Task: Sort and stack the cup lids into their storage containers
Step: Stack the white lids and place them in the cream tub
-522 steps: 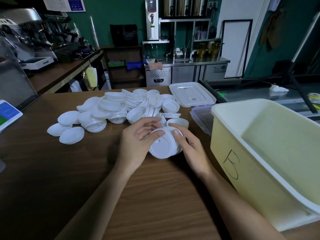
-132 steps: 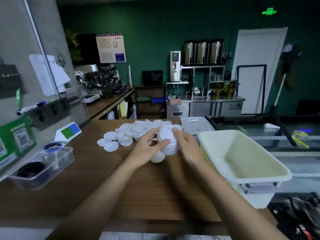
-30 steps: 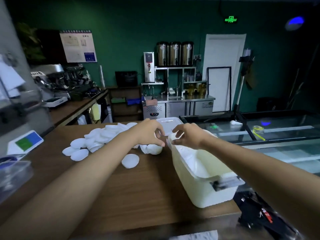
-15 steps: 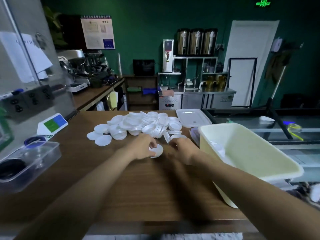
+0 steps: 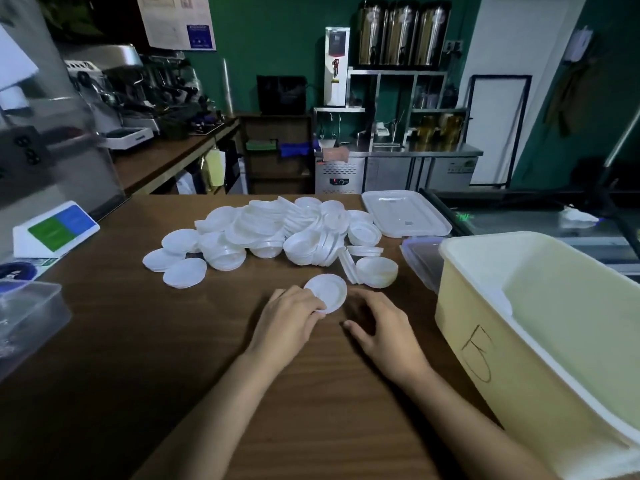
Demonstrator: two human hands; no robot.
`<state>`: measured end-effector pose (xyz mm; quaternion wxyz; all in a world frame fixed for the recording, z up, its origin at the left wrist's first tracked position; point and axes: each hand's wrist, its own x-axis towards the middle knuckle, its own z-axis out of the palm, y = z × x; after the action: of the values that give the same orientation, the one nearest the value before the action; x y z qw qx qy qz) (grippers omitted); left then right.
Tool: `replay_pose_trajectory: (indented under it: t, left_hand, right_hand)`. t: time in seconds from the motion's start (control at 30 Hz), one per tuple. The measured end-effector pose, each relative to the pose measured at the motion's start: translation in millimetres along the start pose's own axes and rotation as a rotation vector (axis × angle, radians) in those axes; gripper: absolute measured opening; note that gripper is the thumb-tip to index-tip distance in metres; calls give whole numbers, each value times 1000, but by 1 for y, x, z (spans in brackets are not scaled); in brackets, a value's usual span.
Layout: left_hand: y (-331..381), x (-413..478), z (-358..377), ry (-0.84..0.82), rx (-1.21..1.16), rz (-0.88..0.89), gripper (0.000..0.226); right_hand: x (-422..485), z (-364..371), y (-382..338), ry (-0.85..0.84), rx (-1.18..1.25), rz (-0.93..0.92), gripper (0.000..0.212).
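step in hand, by judgement: picking up a single loose lid to start a fresh stack.
pinching one lid (image 5: 327,292) by its near-left edge with left grip (image 5: 289,323), low over the surface (image 5: 138,341), just near of the pile (image 5: 277,230); cannot tell whether lifted clear or touching the wood.
resting right grip (image 5: 388,332) on the surface just right of the lid, fingers loosely bent, holding nothing.
noted just far-right of the held lid: small nested stack (image 5: 377,271).
noted at right: open bin (image 5: 457,306); contents too dim to tell.
next, likely: bringing right grip in to steady the lid, then nesting matching lids, same way up, rims aligned. calls for a light pinch, thin plastic probably flexing.
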<state>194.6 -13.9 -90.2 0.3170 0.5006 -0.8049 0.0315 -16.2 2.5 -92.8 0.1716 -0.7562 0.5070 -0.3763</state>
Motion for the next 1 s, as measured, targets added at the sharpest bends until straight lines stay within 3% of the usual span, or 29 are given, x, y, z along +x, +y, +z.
replay_pose_trajectory:
  t: [0.23, 0.33, 0.4, 0.6, 0.73, 0.83, 1.0]
  left_hand:
    - [-4, 8, 0, -63, -213, -6, 27]
    - [-7, 6, -3, -57, -249, -3, 27]
    - [-9, 5, -7, -14, -296, -35, 25]
    - [-6, 5, -18, 93, -475, -145, 25]
    - [-1, 7, -21, 109, -576, -257, 42]
    - [9, 6, -23, 112, -526, -228, 53]
    - [4, 6, -23, 64, -394, -167, 52]
  right_hand:
    - [11, 5, 8, 90, -49, -188, 54]
    - [21, 12, 13, 88, -84, -247, 35]
    - [23, 13, 15, 86, -70, -235, 22]
    - [20, 3, 5, 76, 135, -141, 12]
    - [17, -1, -7, 67, 265, -81, 21]
    - [18, -3, -13, 56, 334, -69, 20]
    - [23, -4, -6, 111, 504, 54, 7]
